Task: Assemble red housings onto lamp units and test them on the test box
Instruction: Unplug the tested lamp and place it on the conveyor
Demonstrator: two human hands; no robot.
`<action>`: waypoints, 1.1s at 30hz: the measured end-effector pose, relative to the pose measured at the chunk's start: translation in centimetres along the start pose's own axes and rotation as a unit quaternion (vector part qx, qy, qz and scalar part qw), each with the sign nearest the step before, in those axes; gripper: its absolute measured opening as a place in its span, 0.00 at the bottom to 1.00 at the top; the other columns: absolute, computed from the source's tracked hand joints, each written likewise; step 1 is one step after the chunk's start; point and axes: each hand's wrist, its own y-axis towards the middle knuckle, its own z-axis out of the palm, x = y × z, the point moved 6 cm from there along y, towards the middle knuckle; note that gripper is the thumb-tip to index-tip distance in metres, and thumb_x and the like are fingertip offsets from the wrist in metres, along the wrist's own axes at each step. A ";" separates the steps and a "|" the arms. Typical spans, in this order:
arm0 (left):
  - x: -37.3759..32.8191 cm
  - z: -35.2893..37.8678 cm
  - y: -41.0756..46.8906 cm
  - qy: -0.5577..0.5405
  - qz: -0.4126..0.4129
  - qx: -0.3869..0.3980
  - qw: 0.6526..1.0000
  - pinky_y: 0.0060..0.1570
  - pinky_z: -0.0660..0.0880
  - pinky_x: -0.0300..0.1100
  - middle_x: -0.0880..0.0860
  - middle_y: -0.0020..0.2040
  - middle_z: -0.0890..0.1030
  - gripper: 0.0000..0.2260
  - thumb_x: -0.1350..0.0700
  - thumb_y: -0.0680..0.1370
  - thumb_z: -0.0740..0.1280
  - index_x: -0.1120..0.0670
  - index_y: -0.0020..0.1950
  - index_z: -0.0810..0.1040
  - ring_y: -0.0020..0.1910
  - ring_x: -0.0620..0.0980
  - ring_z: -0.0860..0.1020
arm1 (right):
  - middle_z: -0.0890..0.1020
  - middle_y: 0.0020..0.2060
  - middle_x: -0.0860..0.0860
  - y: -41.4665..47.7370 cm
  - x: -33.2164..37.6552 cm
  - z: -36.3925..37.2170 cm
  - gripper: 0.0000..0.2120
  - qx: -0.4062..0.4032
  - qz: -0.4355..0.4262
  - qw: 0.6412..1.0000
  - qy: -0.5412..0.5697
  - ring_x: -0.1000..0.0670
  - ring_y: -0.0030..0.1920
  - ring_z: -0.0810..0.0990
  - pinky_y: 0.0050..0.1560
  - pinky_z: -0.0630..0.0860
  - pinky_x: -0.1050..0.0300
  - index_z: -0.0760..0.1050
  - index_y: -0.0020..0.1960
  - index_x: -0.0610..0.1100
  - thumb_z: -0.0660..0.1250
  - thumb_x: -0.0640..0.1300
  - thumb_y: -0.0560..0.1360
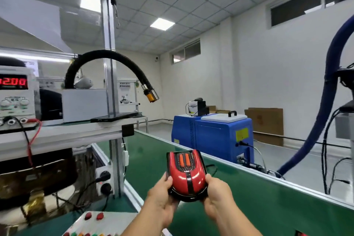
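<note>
Left hand (161, 197) and right hand (216, 195) are gripping the sides of a lamp unit (188, 196) wearing its red housing (182, 177) above the green conveyor belt (249, 207), where a slack grip or its snagging black cable (213, 169) could be dropping it, while the bench power supply (17, 101) is showing blurred red digits, seemingly "200".

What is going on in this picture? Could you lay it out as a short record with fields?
Held item: lamp unit with a red housing, a black stripe and two orange strips
Left hand: grips the unit's left side
Right hand: grips the unit's right side
Surface below: green belt
Near edge: white button box with red buttons
Shelf, left: power supply with red digits
Across the belt: blue machine
Overhead: black hose, curved
</note>
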 end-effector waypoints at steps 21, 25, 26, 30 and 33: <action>0.0 -1.1 3.0 -0.025 -0.064 -0.059 0.996 0.29 0.77 0.39 0.57 0.37 0.84 0.15 0.63 0.84 0.52 0.55 0.51 0.77 0.35 0.54 0.80 | 0.75 0.37 0.43 7.2 -1.4 1.4 0.09 -0.047 -0.031 0.995 -0.087 0.49 0.36 0.70 0.36 0.67 0.59 0.76 0.44 0.35 0.59 0.37 0.79; 0.1 0.7 1.9 -0.049 -0.051 0.023 0.997 0.45 0.71 0.43 0.55 0.52 0.82 0.18 0.62 0.84 0.50 0.49 0.59 0.78 0.45 0.52 0.78 | 0.81 0.34 0.48 4.7 -0.1 -0.1 0.14 -0.035 -0.107 0.992 -0.057 0.53 0.34 0.76 0.33 0.73 0.63 0.76 0.40 0.40 0.56 0.36 0.81; 0.1 1.3 1.3 -0.047 -0.052 0.037 0.997 0.45 0.71 0.43 0.55 0.52 0.82 0.18 0.62 0.84 0.50 0.49 0.60 0.78 0.45 0.52 0.78 | 0.81 0.35 0.47 3.9 0.1 -0.6 0.14 -0.042 -0.109 0.992 -0.051 0.52 0.35 0.75 0.35 0.73 0.61 0.76 0.40 0.39 0.57 0.36 0.81; 1.1 3.9 -2.1 -0.010 -0.066 0.069 0.995 0.40 0.72 0.41 0.52 0.39 0.86 0.16 0.61 0.85 0.51 0.53 0.55 0.78 0.34 0.48 0.82 | 0.75 0.35 0.45 -0.9 1.9 -3.7 0.13 -0.119 -0.111 0.986 -0.044 0.50 0.37 0.70 0.42 0.68 0.56 0.72 0.38 0.42 0.59 0.40 0.81; 2.6 6.0 -5.8 0.023 -0.067 0.108 0.992 0.40 0.71 0.41 0.50 0.37 0.86 0.15 0.60 0.84 0.54 0.52 0.54 0.80 0.30 0.44 0.82 | 0.78 0.36 0.46 -6.0 3.1 -7.1 0.12 -0.151 -0.151 0.977 -0.027 0.52 0.36 0.73 0.40 0.71 0.60 0.76 0.42 0.39 0.60 0.42 0.81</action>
